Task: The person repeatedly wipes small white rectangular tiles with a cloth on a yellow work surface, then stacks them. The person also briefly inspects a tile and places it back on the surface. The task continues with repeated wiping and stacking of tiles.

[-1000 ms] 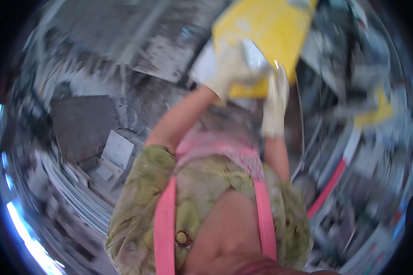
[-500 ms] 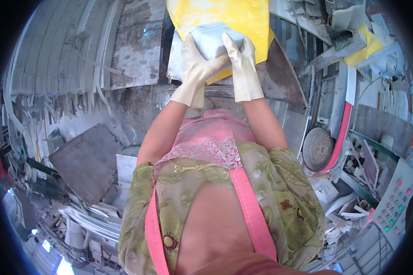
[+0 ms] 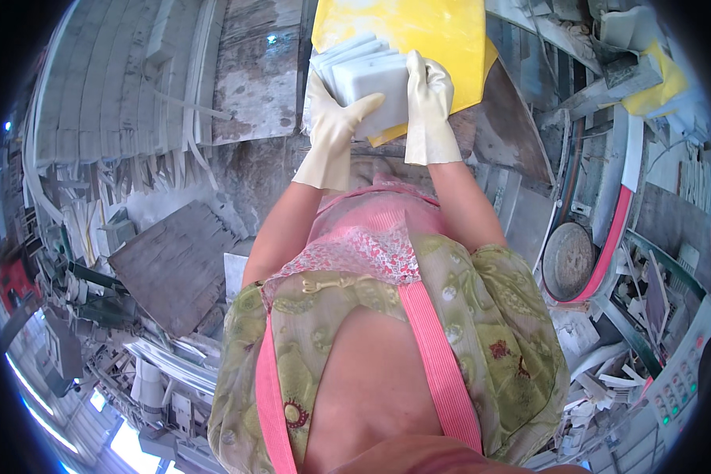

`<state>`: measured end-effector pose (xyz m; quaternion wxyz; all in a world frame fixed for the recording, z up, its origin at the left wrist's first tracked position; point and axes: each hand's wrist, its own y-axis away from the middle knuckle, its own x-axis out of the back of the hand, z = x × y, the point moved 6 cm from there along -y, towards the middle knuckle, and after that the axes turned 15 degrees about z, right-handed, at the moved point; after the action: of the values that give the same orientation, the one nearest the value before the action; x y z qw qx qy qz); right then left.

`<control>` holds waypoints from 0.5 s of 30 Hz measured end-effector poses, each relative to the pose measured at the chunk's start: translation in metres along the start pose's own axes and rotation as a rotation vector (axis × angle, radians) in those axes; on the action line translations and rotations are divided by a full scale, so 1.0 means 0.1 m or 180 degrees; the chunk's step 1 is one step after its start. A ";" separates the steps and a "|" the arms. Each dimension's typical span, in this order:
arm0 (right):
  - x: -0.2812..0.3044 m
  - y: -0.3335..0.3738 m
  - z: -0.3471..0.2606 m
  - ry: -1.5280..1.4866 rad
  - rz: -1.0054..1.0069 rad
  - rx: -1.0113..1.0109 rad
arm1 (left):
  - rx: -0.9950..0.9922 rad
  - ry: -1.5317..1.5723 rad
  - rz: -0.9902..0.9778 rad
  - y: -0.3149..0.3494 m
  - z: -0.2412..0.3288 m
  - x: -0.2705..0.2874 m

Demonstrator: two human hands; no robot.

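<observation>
Nearest to me is the wearer's green patterned blouse, with a pink bibbed apron over it. Beyond, both forearms reach forward into cream rubber gloves. The left hand is closed round the left side of a stack of pale, flat rectangular slabs, thumb laid across the front face. The right hand is closed in against the stack's right edge, thumb at the upper corner; between them the slabs are held in front of a bright yellow, dusty sheet.

As I judge it, the slabs are gathered into one handful but not squared up: the rear ones fan out to the upper left, and evening their edges looks undone. I can't count them, the fingers behind are hidden, and whether the bottom edge rests on anything is unclear.

Further out, a round grey disc sits beside a curved pink strip on the right, and a tilted dark board lies on the left. The yellow sheet is cut off at the top; a grey button panel fades into the dark rim.
</observation>
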<state>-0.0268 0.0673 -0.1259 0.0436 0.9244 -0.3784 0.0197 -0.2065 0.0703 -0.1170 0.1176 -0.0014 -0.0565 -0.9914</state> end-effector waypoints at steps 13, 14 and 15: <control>-0.29 0.01 -0.22 -0.0676 -0.1242 -0.0497 | 0.0863 0.0963 -0.0174 -0.05 0.02 0.07; -0.31 0.02 -0.25 -0.0671 -0.1393 -0.0632 | 0.1211 0.1111 -0.0098 -0.03 0.00 0.08; -0.34 0.04 -0.35 -0.0823 -0.1570 -0.0403 | 0.1431 0.1326 0.0082 -0.02 -0.01 0.12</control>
<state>-0.0534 0.0915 -0.0930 0.0560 0.9788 -0.1449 -0.1332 -0.2184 0.0694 -0.1179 0.1366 0.2273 -0.2491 -0.9315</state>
